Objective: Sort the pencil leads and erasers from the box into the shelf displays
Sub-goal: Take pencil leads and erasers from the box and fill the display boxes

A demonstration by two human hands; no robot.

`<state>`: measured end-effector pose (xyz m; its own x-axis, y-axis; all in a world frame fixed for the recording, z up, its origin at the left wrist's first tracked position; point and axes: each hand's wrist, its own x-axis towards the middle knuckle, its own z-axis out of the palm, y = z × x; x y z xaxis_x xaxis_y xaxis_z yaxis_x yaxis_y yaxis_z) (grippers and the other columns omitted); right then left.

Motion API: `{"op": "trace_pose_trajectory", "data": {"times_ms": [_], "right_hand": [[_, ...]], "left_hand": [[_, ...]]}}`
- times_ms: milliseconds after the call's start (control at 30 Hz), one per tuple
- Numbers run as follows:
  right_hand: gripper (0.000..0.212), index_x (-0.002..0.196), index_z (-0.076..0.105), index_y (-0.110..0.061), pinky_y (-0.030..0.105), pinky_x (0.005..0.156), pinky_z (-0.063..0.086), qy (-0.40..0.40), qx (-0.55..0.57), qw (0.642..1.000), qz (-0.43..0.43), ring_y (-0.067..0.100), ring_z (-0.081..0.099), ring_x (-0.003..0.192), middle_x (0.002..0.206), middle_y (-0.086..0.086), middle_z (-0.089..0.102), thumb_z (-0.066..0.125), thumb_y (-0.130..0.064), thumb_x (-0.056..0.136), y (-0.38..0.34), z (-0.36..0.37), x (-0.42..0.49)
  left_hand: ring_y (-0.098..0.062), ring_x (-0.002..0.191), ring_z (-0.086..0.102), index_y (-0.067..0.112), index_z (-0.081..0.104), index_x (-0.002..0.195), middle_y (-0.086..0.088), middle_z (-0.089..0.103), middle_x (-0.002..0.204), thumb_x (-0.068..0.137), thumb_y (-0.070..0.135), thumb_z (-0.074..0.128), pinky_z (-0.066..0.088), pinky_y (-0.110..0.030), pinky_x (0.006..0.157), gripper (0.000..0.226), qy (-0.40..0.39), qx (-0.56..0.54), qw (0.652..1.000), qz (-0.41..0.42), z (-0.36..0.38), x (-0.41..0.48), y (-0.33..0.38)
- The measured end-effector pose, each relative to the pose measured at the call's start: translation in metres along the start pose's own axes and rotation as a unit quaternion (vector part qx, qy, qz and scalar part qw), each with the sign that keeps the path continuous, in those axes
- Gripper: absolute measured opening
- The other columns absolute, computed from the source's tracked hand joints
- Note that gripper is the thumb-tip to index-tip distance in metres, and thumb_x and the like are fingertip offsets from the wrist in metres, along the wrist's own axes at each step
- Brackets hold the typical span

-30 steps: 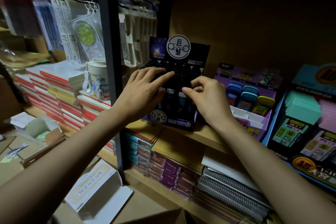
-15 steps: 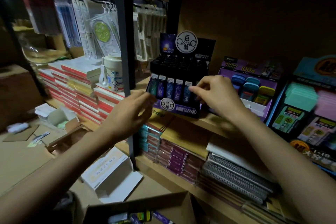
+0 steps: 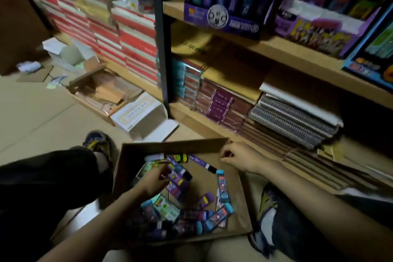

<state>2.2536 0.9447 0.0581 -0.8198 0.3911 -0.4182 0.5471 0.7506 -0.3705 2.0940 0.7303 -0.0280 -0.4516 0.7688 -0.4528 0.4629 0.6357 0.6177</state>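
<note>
1. Dim stockroom floor (image 3: 42, 117) of pale board ran up to a wooden shelf (image 3: 297, 53), seen from above, with the person's dark trouser legs at the lower left and lower right.
2. An open cardboard box (image 3: 174, 147) stood on the floor between two patterned shoes (image 3: 97, 140), just in front of the lowest shelf board.
3. Inside the box lay a loose heap of small packets (image 3: 170, 208) in purple, teal and black, crowded toward its left and near sides. One teal packet (image 3: 222, 185) lay apart to the right on the bare bottom.
4. The left grip (image 3: 157, 176) reached down into the box, fingers bent among the packets at the far end of the heap. Blur hid whether it was grasping one, so that could not be told.
5. The right grip (image 3: 238, 158) was at the far right corner of the box, fingers curled close to the rim. Whether it clasped the cardboard or was clenched on nothing could not be told.
6. On the upper shelf board, well apart from the box, stood a purple lead display (image 3: 223, 19) with a row of slim upright packs. Just to its right was an eraser display (image 3: 319, 30) of coloured blocks.
7. Spiral notebooks (image 3: 293, 121) lay stacked on the shelf board below.
8. Left of a black post (image 3: 161, 49) rose red-and-white stacks (image 3: 131, 34), and a white carton (image 3: 144, 117) lay open on the floor.
</note>
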Motion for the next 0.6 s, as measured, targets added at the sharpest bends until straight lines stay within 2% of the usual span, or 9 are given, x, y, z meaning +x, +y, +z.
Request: {"op": "trace_pose_trajectory", "data": {"times_ms": [67, 167, 267, 300, 367, 433, 533, 600], "right_hand": [[0.012, 0.096, 0.067, -0.015, 0.023, 0.071, 0.044, -0.029, 0.041, 0.998, 0.034, 0.01, 0.058, 0.084, 0.099, 0.004, 0.067, 0.061, -0.022, 0.089, 0.009, 0.029, 0.011], [0.018, 0.104, 0.063, -0.01, 0.029, 0.072, 0.045, -0.077, 0.089, 0.99, 0.078, 0.018, 0.061, 0.089, 0.101, 0.008, 0.066, 0.058, -0.02, 0.09, 0.019, 0.072, 0.027], [0.026, 0.117, 0.055, -0.013, 0.03, 0.067, 0.046, -0.096, 0.142, 0.977, 0.129, 0.019, 0.06, 0.082, 0.097, 0.006, 0.061, 0.054, -0.021, 0.093, 0.026, 0.107, 0.043], [0.028, 0.119, 0.054, -0.012, 0.027, 0.065, 0.043, -0.093, 0.154, 0.974, 0.134, 0.017, 0.057, 0.079, 0.097, 0.006, 0.061, 0.054, -0.02, 0.093, 0.027, 0.116, 0.048], [0.028, 0.12, 0.055, -0.009, 0.02, 0.071, 0.041, -0.079, 0.184, 0.971, 0.133, 0.017, 0.058, 0.092, 0.111, 0.009, 0.062, 0.054, -0.018, 0.093, 0.027, 0.133, 0.061], [0.03, 0.122, 0.055, -0.006, 0.016, 0.08, 0.043, -0.065, 0.225, 0.963, 0.137, 0.02, 0.057, 0.109, 0.122, 0.011, 0.059, 0.055, -0.013, 0.093, 0.022, 0.145, 0.075], [0.037, 0.127, 0.052, -0.005, 0.024, 0.096, 0.043, -0.059, 0.28, 0.948, 0.141, 0.021, 0.052, 0.118, 0.13, 0.011, 0.054, 0.059, -0.009, 0.091, 0.008, 0.16, 0.095], [0.043, 0.13, 0.049, -0.008, 0.032, 0.101, 0.042, -0.06, 0.306, 0.94, 0.136, 0.022, 0.051, 0.121, 0.133, 0.009, 0.052, 0.061, -0.014, 0.09, -0.003, 0.168, 0.107]], "left_hand": [[-0.027, 0.109, 0.055, 0.0, 0.053, 0.122, -0.018, 0.056, 0.124, 0.089, 0.004, 0.055, 0.039, -0.022, 0.085, 0.033, -0.004, -0.016, 0.999, -0.043, 0.019, -0.002, -0.024], [-0.028, 0.121, 0.045, 0.01, 0.043, 0.134, -0.014, 0.043, 0.136, 0.091, 0.017, 0.056, 0.038, -0.031, 0.097, 0.045, 0.022, -0.014, 0.992, -0.121, 0.039, -0.006, -0.055], [-0.03, 0.123, 0.041, 0.013, 0.038, 0.138, -0.013, 0.038, 0.139, 0.09, 0.025, 0.058, 0.036, -0.035, 0.099, 0.053, 0.043, 0.012, 0.985, -0.164, 0.053, -0.003, -0.071], [-0.03, 0.122, 0.043, 0.012, 0.039, 0.136, -0.013, 0.039, 0.138, 0.091, 0.024, 0.058, 0.037, -0.036, 0.099, 0.051, 0.047, -0.006, 0.984, -0.17, 0.057, -0.001, -0.073], [-0.029, 0.116, 0.05, 0.009, 0.045, 0.13, -0.015, 0.047, 0.132, 0.092, 0.018, 0.057, 0.044, -0.038, 0.096, 0.041, 0.059, -0.105, 0.975, -0.189, 0.065, 0.004, -0.072], [-0.029, 0.111, 0.056, 0.007, 0.048, 0.124, -0.015, 0.056, 0.124, 0.091, 0.016, 0.059, 0.047, -0.039, 0.09, 0.036, 0.091, -0.233, 0.939, -0.237, 0.073, 0.011, -0.066], [-0.03, 0.107, 0.056, 0.004, 0.051, 0.118, -0.013, 0.06, 0.11, 0.087, 0.016, 0.065, 0.046, -0.042, 0.091, 0.035, 0.158, -0.392, 0.847, -0.324, 0.082, 0.028, -0.052], [-0.028, 0.099, 0.056, 0.0, 0.052, 0.109, -0.009, 0.059, 0.094, 0.085, 0.013, 0.067, 0.046, -0.039, 0.088, 0.031, 0.178, -0.45, 0.807, -0.339, 0.089, 0.04, -0.042]]}}
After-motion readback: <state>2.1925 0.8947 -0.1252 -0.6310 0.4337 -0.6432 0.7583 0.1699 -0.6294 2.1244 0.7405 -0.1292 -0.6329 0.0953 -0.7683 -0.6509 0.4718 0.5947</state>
